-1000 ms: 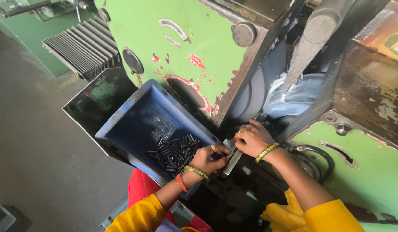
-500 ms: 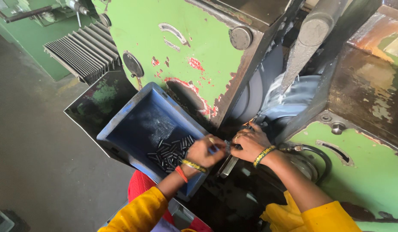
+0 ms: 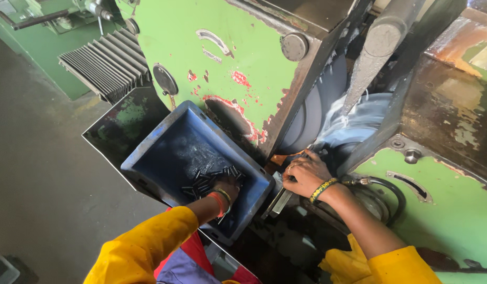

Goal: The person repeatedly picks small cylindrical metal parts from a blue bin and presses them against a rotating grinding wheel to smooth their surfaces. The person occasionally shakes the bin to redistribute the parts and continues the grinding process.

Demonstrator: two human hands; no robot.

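My yellow sleeves fill the bottom of the frame as I lean over a worn green machine (image 3: 238, 68) on a workshop floor. My left hand (image 3: 228, 188), wrist ringed with an orange band, reaches down into a blue plastic bin (image 3: 164, 147) and rests on a heap of small dark metal pins (image 3: 209, 181) piled in the bin's near corner; its fingers are buried among the pins, and I cannot tell whether they have closed on any. Just right of the bin, my right hand (image 3: 305, 176), wearing a yellow beaded bracelet, is curled loosely, knuckles up, over a narrow metal guide rail (image 3: 279, 200) at the mouth of the machine; whether it grips a pin there is hidden. A black hose (image 3: 390, 184) loops just beside that wrist. Beyond my hands, a grey grinding wheel (image 3: 312, 113) sits in the opening under chipped paint showing red patches. Farther left, a ribbed grey bellows cover (image 3: 104, 66) hangs off the machine.
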